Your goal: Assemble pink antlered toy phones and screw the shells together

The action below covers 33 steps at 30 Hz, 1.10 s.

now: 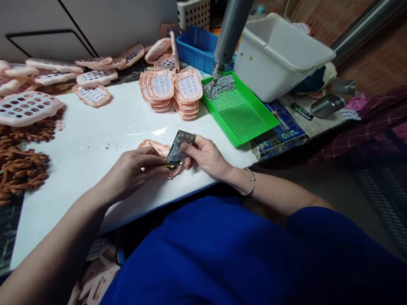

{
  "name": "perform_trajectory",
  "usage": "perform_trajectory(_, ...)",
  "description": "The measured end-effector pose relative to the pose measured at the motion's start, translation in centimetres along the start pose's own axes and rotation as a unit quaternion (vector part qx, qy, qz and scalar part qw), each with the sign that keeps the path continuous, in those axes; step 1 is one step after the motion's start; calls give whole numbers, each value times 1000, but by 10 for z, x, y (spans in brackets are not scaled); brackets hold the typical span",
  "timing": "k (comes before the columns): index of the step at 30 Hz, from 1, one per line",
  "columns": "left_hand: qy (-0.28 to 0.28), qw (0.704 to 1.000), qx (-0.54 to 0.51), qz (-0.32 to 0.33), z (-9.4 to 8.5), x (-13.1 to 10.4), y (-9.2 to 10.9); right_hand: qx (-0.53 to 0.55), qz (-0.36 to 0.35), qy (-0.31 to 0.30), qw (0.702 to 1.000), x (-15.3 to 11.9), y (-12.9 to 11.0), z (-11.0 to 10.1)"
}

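My right hand (206,156) grips a thin circuit board (178,148) with a dark edge and a greyish, dotted face, the thumb lying on that face. The board is tilted above the white work surface. At its lower end, the fingers of my left hand (135,169) are closed together beside a thin yellow strip (168,166), perhaps a wire. What those fingertips pinch is mostly hidden. Under both hands lies a pink plastic shell (152,145), partly covered by the board and fingers.
Stacked pink shells (162,87) stand behind my hands. A green tray (241,123) holds many small screws (222,86), with an electric screwdriver (230,38) hanging over it. Behind are a blue bin (195,46) and a white tub (267,63). Brown parts (22,169) lie heaped at left.
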<state>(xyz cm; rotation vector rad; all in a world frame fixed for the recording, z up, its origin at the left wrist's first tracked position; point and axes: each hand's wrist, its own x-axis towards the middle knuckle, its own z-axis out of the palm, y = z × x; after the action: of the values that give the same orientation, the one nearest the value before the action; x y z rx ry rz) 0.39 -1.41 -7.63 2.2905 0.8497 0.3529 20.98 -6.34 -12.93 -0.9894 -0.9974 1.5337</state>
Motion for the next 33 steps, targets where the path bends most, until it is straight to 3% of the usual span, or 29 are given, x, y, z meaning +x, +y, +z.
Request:
perform_trajectory(5, -18, 999, 5, 43, -2, -1, -3, -29, -6, 0, 1000, 1, -2, -1)
perform_trajectory(9, 28, 999, 26, 38, 2, -3, -5, -61, -14, 7, 998, 0, 0, 0)
perform_trajectory(13, 78, 987, 102, 99, 4, -6, -8, -81, -25, 9, 996, -3, 2, 1)
perform_trajectory(17, 49, 985, 74, 150, 0, -6, -18, -89, -32, 9, 995, -5, 3, 2)
perform_trajectory(20, 43, 990, 26, 135, -3, -4, -24, -98, -33, 10, 995, -3, 2, 2)
perform_trajectory(23, 52, 990, 44, 124, 3, -2, -21, -109, -46, 9, 993, 3, -1, 1)
perform_trajectory(29, 216, 951, 213, 52, 39, -5, -4, -103, -64, 4, 993, 23, -10, -11)
perform_trajectory(33, 179, 965, 186, 36, 40, -6, 1, -95, -70, -21, 993, 26, -10, -20)
